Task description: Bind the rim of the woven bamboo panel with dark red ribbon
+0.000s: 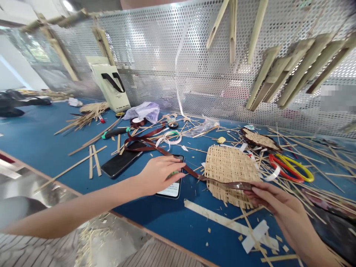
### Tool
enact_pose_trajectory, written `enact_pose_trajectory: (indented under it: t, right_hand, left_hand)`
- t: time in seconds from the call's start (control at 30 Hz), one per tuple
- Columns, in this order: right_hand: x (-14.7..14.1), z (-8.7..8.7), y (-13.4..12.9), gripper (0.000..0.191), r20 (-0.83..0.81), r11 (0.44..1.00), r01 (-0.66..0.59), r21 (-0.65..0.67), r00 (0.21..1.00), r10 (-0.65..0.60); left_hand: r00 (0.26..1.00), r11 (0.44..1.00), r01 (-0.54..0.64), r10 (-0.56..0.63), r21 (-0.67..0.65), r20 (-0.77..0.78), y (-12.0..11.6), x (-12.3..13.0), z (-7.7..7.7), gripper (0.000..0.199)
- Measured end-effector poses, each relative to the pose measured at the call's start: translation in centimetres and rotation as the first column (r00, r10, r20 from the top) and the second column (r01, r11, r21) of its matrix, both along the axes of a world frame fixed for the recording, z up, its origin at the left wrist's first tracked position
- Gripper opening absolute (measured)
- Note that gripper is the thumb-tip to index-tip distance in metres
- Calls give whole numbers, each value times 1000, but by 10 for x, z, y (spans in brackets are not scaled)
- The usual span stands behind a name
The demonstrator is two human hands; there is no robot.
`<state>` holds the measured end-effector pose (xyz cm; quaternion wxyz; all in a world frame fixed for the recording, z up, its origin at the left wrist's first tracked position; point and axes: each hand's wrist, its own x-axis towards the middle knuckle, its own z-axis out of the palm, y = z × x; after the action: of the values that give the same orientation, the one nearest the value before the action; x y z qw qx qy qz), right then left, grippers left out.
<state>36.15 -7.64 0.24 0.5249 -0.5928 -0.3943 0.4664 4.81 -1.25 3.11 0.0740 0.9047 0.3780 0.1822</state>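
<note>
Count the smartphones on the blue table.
2. A black smartphone lies flat on the blue worktable, left of the left hand; a second black-framed smartphone, screen lit, lies partly under that hand. Others could hide under bamboo strips.

From here, the long blue workbench (36, 128) lies littered with thin pale bamboo strips (93, 161), a flat square of woven bamboo (229, 172), a black smartphone (121, 160), and a loose coil of white tape (172, 138).

We are working in a bamboo-weaving workshop, with split bamboo canes (303, 70) hanging from a perforated metal screen (155, 55), bamboo offcuts (306, 155) littering a blue workbench (139, 218), and a partly woven bamboo mat (229, 174) lying among them.
</note>
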Motion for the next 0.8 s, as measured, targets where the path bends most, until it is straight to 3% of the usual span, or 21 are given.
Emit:
enact_pose_trajectory:
  t: [0.1,0.2,0.27,0.33,0.4,0.53,0.7,0.8]
  right_hand:
    - [-13,15,1,41,18,992,-121,24,993,120]
    - [-28,41,1,34,62,963,-262,57,964,259]
    - [-36,60,1,30,118,937,-336,100,939,324]
    - [-40,74,4,28,183,919,-371,136,921,345]
    - [-39,81,10,28,217,914,-374,155,916,338]
    - [-33,75,32,30,189,909,-390,147,913,362]
    - [-40,56,69,39,147,885,-459,83,884,445]
    - [-52,52,93,34,162,869,-494,-14,857,489]
  left_hand:
    - [990,980,127,-115,-154,85,1,30,13,45]
    - [934,871,343,-275,-352,230,3,55,23,58]
    - [894,771,438,-322,-462,311,7,60,27,42]
    - [883,698,461,-302,-548,358,11,55,29,20]
    - [900,682,419,-224,-599,375,14,41,30,13]
    - [935,723,255,-14,-642,356,10,6,35,13]
    - [933,600,58,253,-798,257,-7,-29,33,26]
    - [905,596,48,314,-801,287,-14,-42,23,32]
